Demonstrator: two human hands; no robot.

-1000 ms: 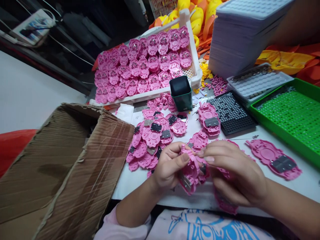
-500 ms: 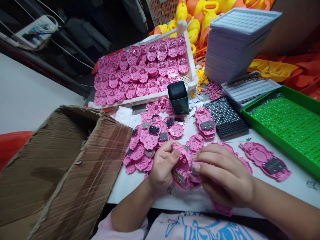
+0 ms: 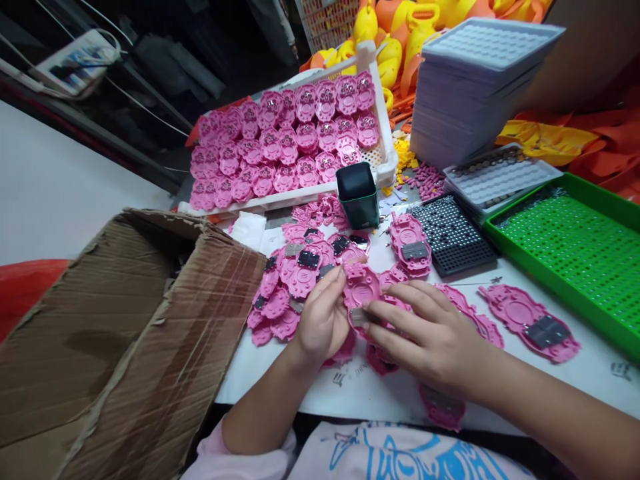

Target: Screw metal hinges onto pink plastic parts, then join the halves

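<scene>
My left hand [image 3: 321,321] grips a pink plastic casing half [image 3: 362,288] by its left edge, thumb near its top. The casing is held above the white table, its inner side with a round moulded ring facing me. A grey metal plate [image 3: 357,316] lies at its lower end. Fingers of my right hand [image 3: 440,333] are closed against that end, their tips at the plate; what lies under them is hidden. Left of the hands is a heap of similar pink casings [image 3: 300,272], several with black or grey plates. Another casing [image 3: 443,405] lies below my right hand.
An open cardboard box [image 3: 200,300] stands at left. Behind are a white crate [image 3: 389,150] of pink casings and a dark green container [image 3: 358,200]. At right are a black perforated tray [image 3: 467,257], a green tray [image 3: 555,250] and stacked white trays [image 3: 465,100].
The casing in my hands has risen slightly and turned its inner face toward me. My right fingers have shifted left and onto its lower end. Casings on the table beneath show more.
</scene>
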